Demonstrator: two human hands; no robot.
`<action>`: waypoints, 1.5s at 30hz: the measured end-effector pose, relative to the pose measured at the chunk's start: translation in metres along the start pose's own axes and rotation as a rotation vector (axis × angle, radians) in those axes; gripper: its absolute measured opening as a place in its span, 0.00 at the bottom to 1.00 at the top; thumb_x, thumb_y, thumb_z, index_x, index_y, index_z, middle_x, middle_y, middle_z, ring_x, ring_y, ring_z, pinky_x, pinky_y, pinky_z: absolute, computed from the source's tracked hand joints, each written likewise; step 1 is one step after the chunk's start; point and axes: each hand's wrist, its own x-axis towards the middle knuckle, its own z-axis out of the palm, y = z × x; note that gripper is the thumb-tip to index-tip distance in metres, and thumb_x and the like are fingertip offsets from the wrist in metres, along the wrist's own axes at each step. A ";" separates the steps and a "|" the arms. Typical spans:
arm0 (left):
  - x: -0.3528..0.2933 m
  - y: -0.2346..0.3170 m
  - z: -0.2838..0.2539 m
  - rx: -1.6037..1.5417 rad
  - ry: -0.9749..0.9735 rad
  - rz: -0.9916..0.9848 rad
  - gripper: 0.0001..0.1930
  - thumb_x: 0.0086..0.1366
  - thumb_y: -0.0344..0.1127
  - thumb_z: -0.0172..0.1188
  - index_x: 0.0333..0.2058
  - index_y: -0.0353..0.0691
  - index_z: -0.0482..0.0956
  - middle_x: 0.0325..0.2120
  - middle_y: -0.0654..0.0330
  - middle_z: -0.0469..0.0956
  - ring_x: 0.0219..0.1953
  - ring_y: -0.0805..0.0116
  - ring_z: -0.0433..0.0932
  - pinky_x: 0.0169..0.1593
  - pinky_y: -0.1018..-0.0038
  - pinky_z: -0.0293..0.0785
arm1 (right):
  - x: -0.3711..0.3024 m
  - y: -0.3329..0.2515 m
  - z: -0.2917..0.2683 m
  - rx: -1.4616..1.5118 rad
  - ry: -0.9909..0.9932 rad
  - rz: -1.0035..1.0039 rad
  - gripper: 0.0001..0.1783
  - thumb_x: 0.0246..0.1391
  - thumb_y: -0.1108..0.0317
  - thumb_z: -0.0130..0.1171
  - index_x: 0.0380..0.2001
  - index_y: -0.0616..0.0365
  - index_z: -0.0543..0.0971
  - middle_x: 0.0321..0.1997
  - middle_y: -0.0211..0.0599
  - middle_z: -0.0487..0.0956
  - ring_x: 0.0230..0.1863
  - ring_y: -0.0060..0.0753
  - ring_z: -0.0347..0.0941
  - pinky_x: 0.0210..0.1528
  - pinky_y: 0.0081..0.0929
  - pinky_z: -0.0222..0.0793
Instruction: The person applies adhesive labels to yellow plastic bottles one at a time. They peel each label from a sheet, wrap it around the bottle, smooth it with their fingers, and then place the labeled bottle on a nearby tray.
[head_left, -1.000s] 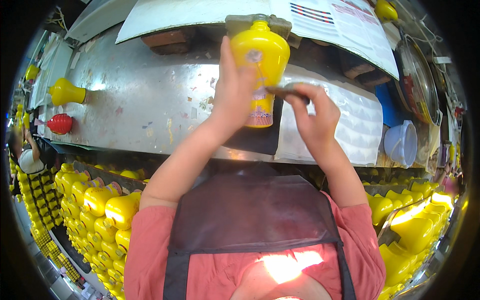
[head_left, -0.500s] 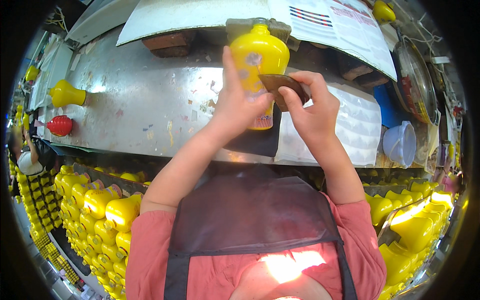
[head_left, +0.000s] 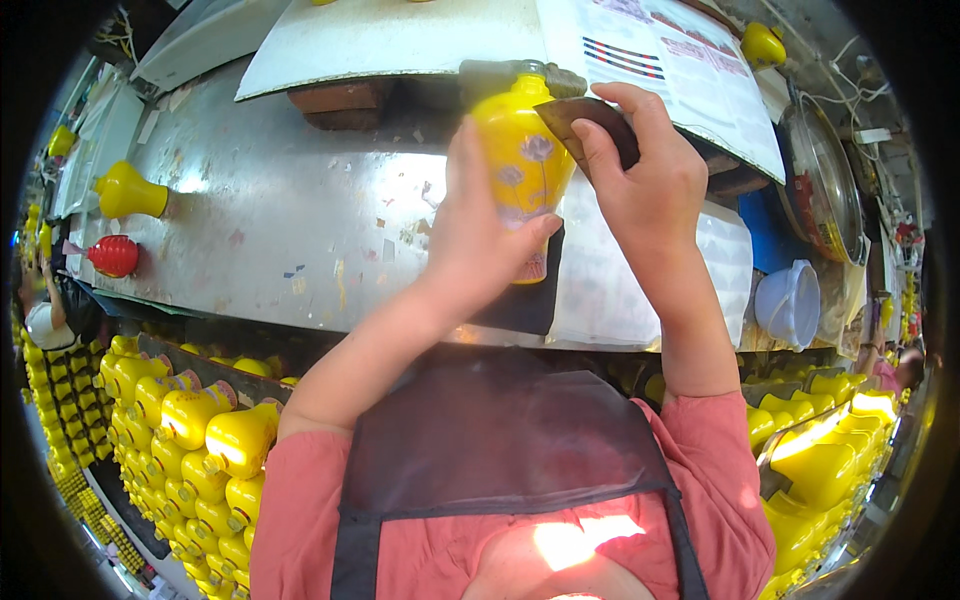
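On the metal worktop a yellow bottle [head_left: 505, 130] lies with its neck pointing away from me, resting by a grey-brown block [head_left: 480, 80]. Purple flower decals mark its upper face. My left hand [head_left: 470, 220], slightly blurred, holds the bottle's left side, with the thumb across its lower front. Between the thumb and fingers of my right hand [head_left: 655, 165] is a dark brown, curved scraper [head_left: 600, 130]. Its pointed end reaches the bottle's right shoulder; whether it touches there I cannot tell. A black cloth [head_left: 525, 312] lies under the bottle's base.
White sheets [head_left: 640, 285] lie right of the bottle. Beyond it, a white board [head_left: 400, 40] rests on bricks [head_left: 340, 103]. A pale bucket [head_left: 790, 305] stands at right. Another yellow bottle [head_left: 130, 190] and a red ribbed object [head_left: 113, 256] are at left. Yellow bottles [head_left: 205, 470] fill racks beside me.
My right hand has moved the scraper up and right, from the middle of the bottle to its shoulder. More of the flower decals now shows. My left hand still holds the bottle.
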 end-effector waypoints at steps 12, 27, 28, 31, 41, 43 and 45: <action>0.018 -0.003 0.003 -0.768 -0.002 -0.194 0.54 0.59 0.40 0.72 0.74 0.33 0.44 0.65 0.38 0.59 0.68 0.44 0.64 0.69 0.54 0.63 | 0.043 0.011 0.003 0.329 -0.179 0.141 0.11 0.59 0.64 0.66 0.43 0.53 0.81 0.31 0.43 0.85 0.31 0.47 0.83 0.35 0.35 0.78; 0.054 -0.007 -0.002 -0.171 0.144 0.007 0.36 0.58 0.51 0.72 0.58 0.34 0.71 0.55 0.45 0.71 0.58 0.44 0.70 0.63 0.55 0.66 | 0.072 0.021 0.014 0.141 -0.443 0.003 0.13 0.60 0.69 0.66 0.47 0.57 0.85 0.38 0.41 0.87 0.36 0.33 0.85 0.42 0.25 0.78; 0.058 -0.008 -0.002 -0.203 0.131 -0.014 0.33 0.59 0.51 0.71 0.55 0.35 0.74 0.54 0.46 0.71 0.57 0.44 0.71 0.62 0.55 0.67 | 0.073 0.020 0.016 0.086 -0.429 -0.006 0.13 0.60 0.68 0.66 0.47 0.57 0.85 0.38 0.42 0.87 0.36 0.35 0.85 0.42 0.26 0.78; 0.067 -0.008 0.004 -0.274 0.191 -0.029 0.27 0.63 0.50 0.68 0.52 0.36 0.77 0.51 0.48 0.73 0.55 0.45 0.71 0.61 0.55 0.68 | 0.072 0.020 0.022 -0.023 -0.371 -0.076 0.12 0.59 0.68 0.66 0.46 0.57 0.85 0.37 0.43 0.86 0.36 0.40 0.84 0.41 0.28 0.78; 0.079 -0.020 0.000 -0.651 0.085 -0.150 0.16 0.69 0.40 0.66 0.48 0.33 0.82 0.44 0.60 0.80 0.44 0.74 0.78 0.50 0.75 0.76 | 0.019 0.014 0.001 -0.198 -0.021 -0.388 0.15 0.47 0.72 0.67 0.41 0.48 0.86 0.30 0.35 0.82 0.32 0.35 0.81 0.32 0.31 0.77; 0.082 -0.020 0.000 -0.653 0.105 -0.141 0.15 0.69 0.39 0.66 0.46 0.33 0.82 0.41 0.61 0.81 0.42 0.75 0.79 0.48 0.76 0.77 | -0.003 -0.001 -0.004 -0.173 -0.033 -0.541 0.18 0.41 0.70 0.70 0.40 0.45 0.87 0.29 0.31 0.79 0.34 0.32 0.81 0.32 0.29 0.78; 0.083 -0.019 0.002 -0.652 0.124 -0.132 0.15 0.69 0.39 0.66 0.46 0.33 0.83 0.40 0.61 0.82 0.41 0.75 0.79 0.47 0.77 0.77 | -0.025 -0.016 -0.007 0.060 -0.242 -0.680 0.19 0.40 0.69 0.71 0.40 0.48 0.87 0.31 0.31 0.80 0.38 0.38 0.83 0.39 0.31 0.82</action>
